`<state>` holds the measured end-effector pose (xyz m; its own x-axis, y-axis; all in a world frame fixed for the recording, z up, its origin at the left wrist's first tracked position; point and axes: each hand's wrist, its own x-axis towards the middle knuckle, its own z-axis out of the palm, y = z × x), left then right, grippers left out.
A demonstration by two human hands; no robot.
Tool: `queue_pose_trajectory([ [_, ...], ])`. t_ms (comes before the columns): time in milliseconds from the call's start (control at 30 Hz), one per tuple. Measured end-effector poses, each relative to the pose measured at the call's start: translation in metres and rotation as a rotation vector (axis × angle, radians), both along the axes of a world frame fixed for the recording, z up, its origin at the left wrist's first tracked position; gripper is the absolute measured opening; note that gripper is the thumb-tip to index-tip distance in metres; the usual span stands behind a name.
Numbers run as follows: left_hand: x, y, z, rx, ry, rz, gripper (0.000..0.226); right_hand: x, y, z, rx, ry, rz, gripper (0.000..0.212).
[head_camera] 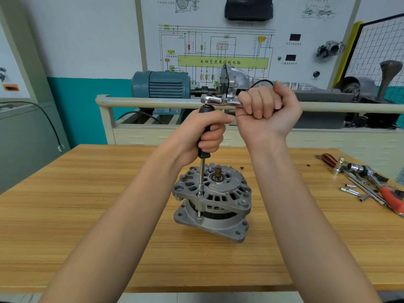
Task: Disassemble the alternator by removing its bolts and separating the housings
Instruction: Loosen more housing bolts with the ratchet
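Observation:
A grey cast alternator (215, 201) stands on the wooden table (87, 215) with its shaft end up. A socket driver with a black handle (203, 132) rises upright from a bolt (200, 194) on the upper housing's left ear. My left hand (204, 136) grips that black handle. A chrome ratchet (216, 101) sits across the driver's top, pointing right. My right hand (265, 110) is curled round the ratchet's handle. A second bolt (243, 202) shows on the housing's right ear.
Loose tools lie at the table's right edge: sockets (349, 190), a red-handled tool (391, 199) and a black and red screwdriver (330, 160). Behind the table stands a training rig with a blue motor (161, 84) and a rail (153, 101).

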<state>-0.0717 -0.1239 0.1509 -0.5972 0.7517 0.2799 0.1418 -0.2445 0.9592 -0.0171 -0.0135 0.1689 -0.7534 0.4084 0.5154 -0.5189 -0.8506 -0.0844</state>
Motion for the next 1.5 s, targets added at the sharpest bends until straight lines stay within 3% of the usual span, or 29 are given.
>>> queue_pose_trajectory([
  [100, 0.003, 0.006, -0.002, 0.018, -0.018, 0.175, 0.051, 0.007, -0.007, -0.005, 0.141, 0.076, -0.144, 0.046],
  [267, 0.014, 0.02, -0.005, 0.1, 0.003, 0.548, 0.039, 0.015, -0.038, -0.015, 0.502, 0.264, -0.691, 0.041],
  [367, 0.015, 0.021, -0.007, 0.12, 0.063, 0.628, 0.032, 0.016, -0.051, -0.018, 0.608, 0.296, -0.905, 0.032],
  [500, 0.009, 0.011, -0.005, 0.091, 0.026, 0.392, 0.042, 0.016, -0.033, -0.007, 0.467, 0.265, -0.571, 0.044],
  [667, -0.004, -0.005, -0.001, 0.022, 0.011, -0.036, 0.038, 0.007, -0.002, 0.002, 0.14, 0.035, -0.049, 0.047],
  [800, -0.003, -0.001, -0.001, -0.013, -0.024, -0.092, 0.045, 0.003, -0.001, 0.002, 0.023, 0.007, -0.006, 0.044],
  [900, 0.003, 0.006, -0.004, -0.003, 0.016, 0.162, 0.05, 0.011, -0.009, -0.004, 0.176, 0.077, -0.184, 0.046],
  [1033, 0.015, 0.018, -0.006, 0.085, 0.026, 0.525, 0.034, 0.018, -0.04, -0.014, 0.514, 0.271, -0.707, 0.04],
  [1133, 0.019, 0.018, -0.008, 0.116, 0.088, 0.558, 0.021, 0.02, -0.059, -0.017, 0.655, 0.286, -0.906, 0.033],
  [1200, 0.016, 0.013, -0.008, 0.105, 0.073, 0.514, 0.022, 0.02, -0.055, -0.012, 0.608, 0.25, -0.841, 0.04],
  [1333, 0.005, 0.0, -0.005, 0.067, 0.038, 0.215, 0.041, 0.02, -0.025, 0.0, 0.4, 0.176, -0.383, 0.049],
  [1433, 0.0, -0.005, -0.003, 0.064, 0.028, -0.025, 0.035, 0.015, -0.006, 0.001, 0.118, 0.035, -0.048, 0.045],
  [1500, 0.0, -0.005, -0.004, 0.06, -0.031, -0.128, 0.033, 0.01, 0.001, 0.002, -0.008, -0.015, 0.049, 0.043],
])
